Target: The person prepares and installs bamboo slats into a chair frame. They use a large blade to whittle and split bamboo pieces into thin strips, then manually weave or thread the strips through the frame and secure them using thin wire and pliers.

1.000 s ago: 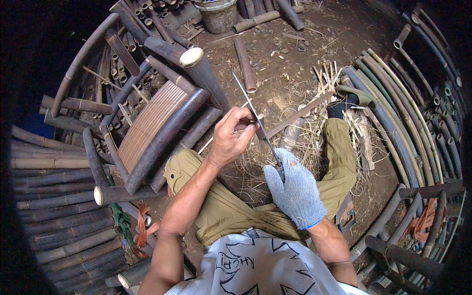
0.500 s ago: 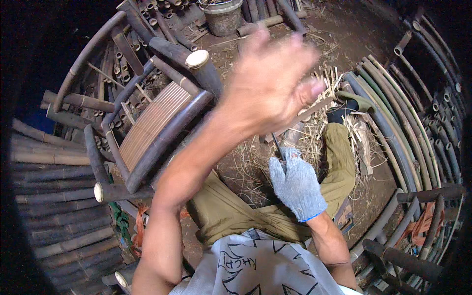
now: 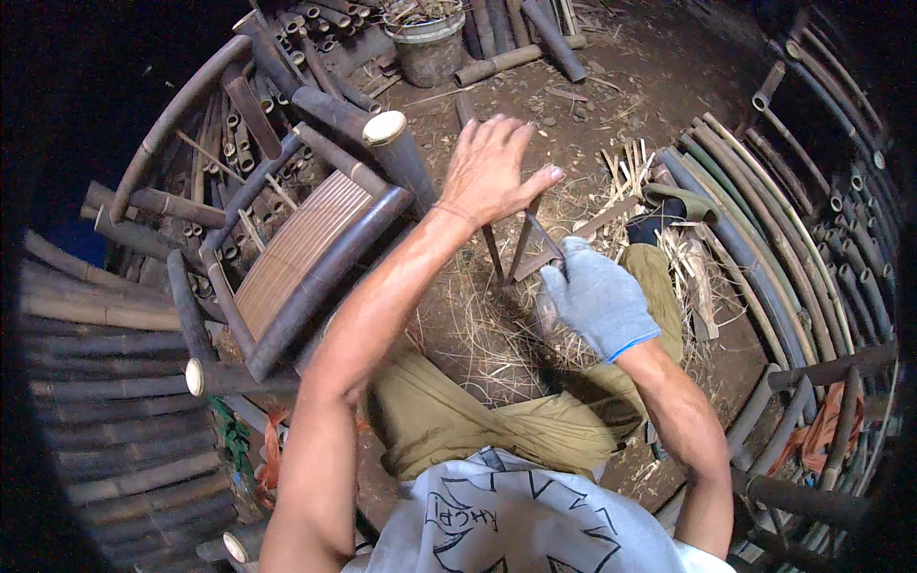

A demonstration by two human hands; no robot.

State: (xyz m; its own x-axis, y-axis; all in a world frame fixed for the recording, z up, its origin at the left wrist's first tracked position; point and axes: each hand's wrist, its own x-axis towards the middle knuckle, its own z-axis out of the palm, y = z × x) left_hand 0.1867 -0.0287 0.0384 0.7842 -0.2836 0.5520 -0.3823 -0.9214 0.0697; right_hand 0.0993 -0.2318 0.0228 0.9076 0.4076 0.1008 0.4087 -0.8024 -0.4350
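My bare left hand point(image 3: 489, 174) is over a dark bamboo strip point(image 3: 493, 253), fingers stretched out and thumb apart. The strip shows beyond the fingertips and below the palm; whether the palm touches it I cannot tell. My right hand point(image 3: 600, 298), in a grey knitted glove with a blue cuff, is closed round a slim dark tool point(image 3: 543, 232). The tool points up and left from the glove toward my left thumb. Its kind is unclear. Dark narrow pieces meet in a V just below my left hand, beside a brown flat slat point(image 3: 604, 220).
A dark bamboo chair frame point(image 3: 330, 258) with a slatted panel stands on my left. Bamboo poles point(image 3: 764, 224) lie stacked on the right. Pale shavings point(image 3: 487, 329) litter the ground between my legs. A bucket point(image 3: 427, 48) of scraps stands at the back.
My left hand has come down and left from a raised, blurred position, uncovering the strip and ground. My gloved right hand has moved up and slightly right, still round the tool.
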